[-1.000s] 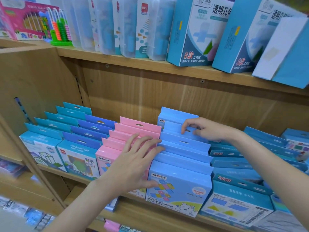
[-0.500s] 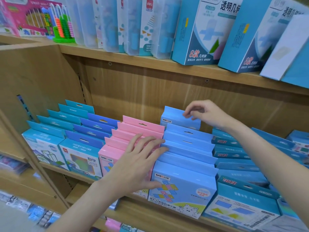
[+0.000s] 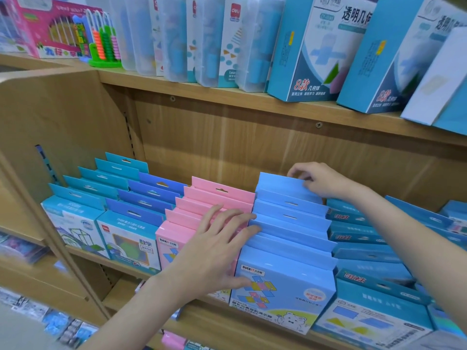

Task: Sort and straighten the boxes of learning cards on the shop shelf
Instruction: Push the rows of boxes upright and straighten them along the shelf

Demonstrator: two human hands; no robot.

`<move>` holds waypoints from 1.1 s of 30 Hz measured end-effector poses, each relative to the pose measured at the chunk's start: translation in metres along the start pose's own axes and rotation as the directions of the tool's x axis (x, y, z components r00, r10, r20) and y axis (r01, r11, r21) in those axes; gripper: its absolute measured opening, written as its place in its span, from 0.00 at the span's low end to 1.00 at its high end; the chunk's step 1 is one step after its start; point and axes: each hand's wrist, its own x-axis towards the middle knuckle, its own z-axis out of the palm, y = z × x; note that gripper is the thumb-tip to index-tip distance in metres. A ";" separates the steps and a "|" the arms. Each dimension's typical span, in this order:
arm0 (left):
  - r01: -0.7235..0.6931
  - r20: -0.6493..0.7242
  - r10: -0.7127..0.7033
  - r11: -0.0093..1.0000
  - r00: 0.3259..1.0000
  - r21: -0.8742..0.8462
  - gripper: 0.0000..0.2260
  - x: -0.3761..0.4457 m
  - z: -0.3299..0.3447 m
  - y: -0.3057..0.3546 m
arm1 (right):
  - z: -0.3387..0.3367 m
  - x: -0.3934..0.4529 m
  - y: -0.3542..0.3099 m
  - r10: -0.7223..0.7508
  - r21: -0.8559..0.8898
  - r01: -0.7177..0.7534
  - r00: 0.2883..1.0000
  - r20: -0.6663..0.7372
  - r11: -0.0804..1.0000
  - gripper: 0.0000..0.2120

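While the right hand (image 3: 321,181) pinches the top edge of the rearmost light-blue box (image 3: 280,183), thumb and curled fingers closed on its upper right corner, the rest of the light-blue row (image 3: 290,251) steps down from that grip toward the camera, each box leaning back on the one behind. The left hand (image 3: 217,248) lies flat with fingers straight and spread, gripping nothing; its fingertips press the left edges of the middle light-blue boxes, its palm covers the pink row (image 3: 202,205) just beside them, and its thumb rests on the front blue box's face. Left of that hand stand a dark-blue row (image 3: 149,198) and a teal row (image 3: 101,175); right of the pinch, teal boxes (image 3: 358,233) lie lower and less evenly. All sit on a wooden shelf (image 3: 252,322) with a wood-grain back panel. Above the hands, an upper shelf (image 3: 227,97) carries clear plastic cases (image 3: 182,36), tall blue cartons (image 3: 318,46) and an abacus (image 3: 103,44).
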 end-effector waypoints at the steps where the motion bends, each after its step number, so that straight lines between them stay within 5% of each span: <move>1: -0.001 -0.003 0.001 1.000 1.000 -0.001 0.38 0.000 0.000 0.000 | -0.001 -0.004 0.002 0.003 0.023 -0.003 1.000 0.016 1.000 0.19; 7: -0.008 -0.009 0.008 1.000 1.000 0.005 0.38 0.000 0.001 -0.001 | 0.003 -0.017 0.001 -0.007 0.091 -0.002 0.995 0.103 0.996 0.21; 17: -0.002 -0.005 0.002 1.000 1.000 -0.016 0.40 0.002 -0.003 0.001 | 0.001 -0.019 -0.008 0.014 0.139 -0.041 0.982 0.191 0.989 0.09; 33: -0.001 -0.001 0.001 0.998 1.000 -0.058 0.39 0.005 -0.022 0.008 | -0.023 -0.099 0.004 0.039 0.128 -0.021 0.989 -0.140 0.991 0.07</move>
